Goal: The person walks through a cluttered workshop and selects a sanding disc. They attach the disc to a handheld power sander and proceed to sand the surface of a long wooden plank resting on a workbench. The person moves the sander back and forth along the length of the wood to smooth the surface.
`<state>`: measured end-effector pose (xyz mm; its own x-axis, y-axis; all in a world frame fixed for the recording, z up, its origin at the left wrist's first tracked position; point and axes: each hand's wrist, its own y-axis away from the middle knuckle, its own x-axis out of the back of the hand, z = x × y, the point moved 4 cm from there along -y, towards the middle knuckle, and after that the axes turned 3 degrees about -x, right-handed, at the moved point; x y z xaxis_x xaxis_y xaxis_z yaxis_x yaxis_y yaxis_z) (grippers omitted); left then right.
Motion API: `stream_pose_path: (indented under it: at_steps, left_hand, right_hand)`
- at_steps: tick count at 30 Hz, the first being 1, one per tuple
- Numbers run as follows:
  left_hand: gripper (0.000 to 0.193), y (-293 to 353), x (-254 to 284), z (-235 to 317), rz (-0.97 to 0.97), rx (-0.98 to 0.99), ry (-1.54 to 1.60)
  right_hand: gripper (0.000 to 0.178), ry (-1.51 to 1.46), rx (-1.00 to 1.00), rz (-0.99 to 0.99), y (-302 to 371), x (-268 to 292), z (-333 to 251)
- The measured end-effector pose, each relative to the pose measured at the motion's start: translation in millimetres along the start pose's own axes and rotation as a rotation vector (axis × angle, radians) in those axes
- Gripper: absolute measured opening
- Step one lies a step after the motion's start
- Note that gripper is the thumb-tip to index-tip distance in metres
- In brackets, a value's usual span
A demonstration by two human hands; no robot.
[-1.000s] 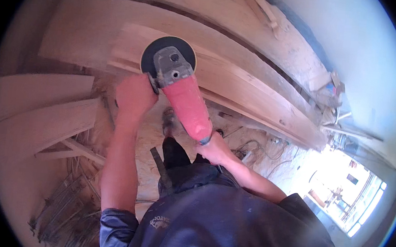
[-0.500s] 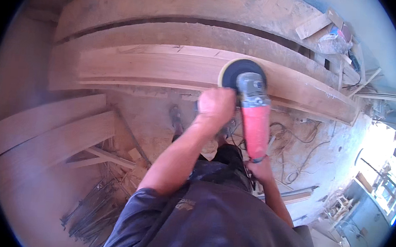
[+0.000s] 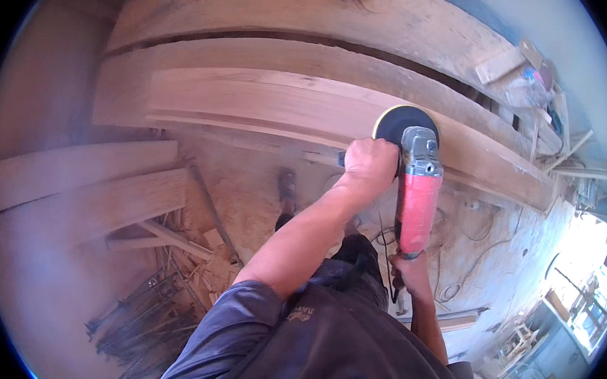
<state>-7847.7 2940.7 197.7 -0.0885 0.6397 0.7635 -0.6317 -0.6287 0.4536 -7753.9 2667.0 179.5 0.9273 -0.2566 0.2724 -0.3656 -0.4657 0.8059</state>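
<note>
A red and grey angle sander (image 3: 417,204) with a round black disc (image 3: 400,119), yellow at its rim, rests against a long pale wooden plank (image 3: 267,102). My left hand (image 3: 372,159) is closed around the dark side handle near the sander's grey head; the handle's end pokes out to the left of my fist. At the rear end of the red body, my right hand (image 3: 410,271) grips the tool, its fingers partly hidden. A dark power cord hangs down beside it. The plank lies across a wide timber bench (image 3: 257,52).
Two broad boards (image 3: 98,200) stand at the left, above a heap of thin metal rods (image 3: 143,319). A plastic bag (image 3: 529,89) and wood offcuts lie at the bench's far right. Coiled cable (image 3: 449,291) trails over the dusty floor near my feet.
Both hands have moved the sander right along the plank. The surroundings have shifted slightly in the view, and the left forearm reaches farther right.
</note>
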Motion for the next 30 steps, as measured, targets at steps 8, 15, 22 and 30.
stream_pose_path:
  at_steps: [8, 15, 22, 30]
  left_hand:
    - [0.015, 93, 66, -210, 0.162, 0.216, -0.025]
    - [0.03, 180, 120, -424, 0.262, 0.635, -0.074]
    - [0.03, 225, 144, -546, 0.476, 0.674, -0.014]
    - [0.023, 194, 119, -408, 0.348, 0.642, -0.047]
  right_hand:
    - [0.021, 0.408, 0.091, -0.149, 11, -180, -85]
    - [0.028, 0.854, 0.251, -0.396, -18, -376, -165]
    - [0.029, 0.799, 0.262, -0.471, -11, -463, -239]
    - [0.037, 0.697, 0.201, -0.374, -2, -361, -175]
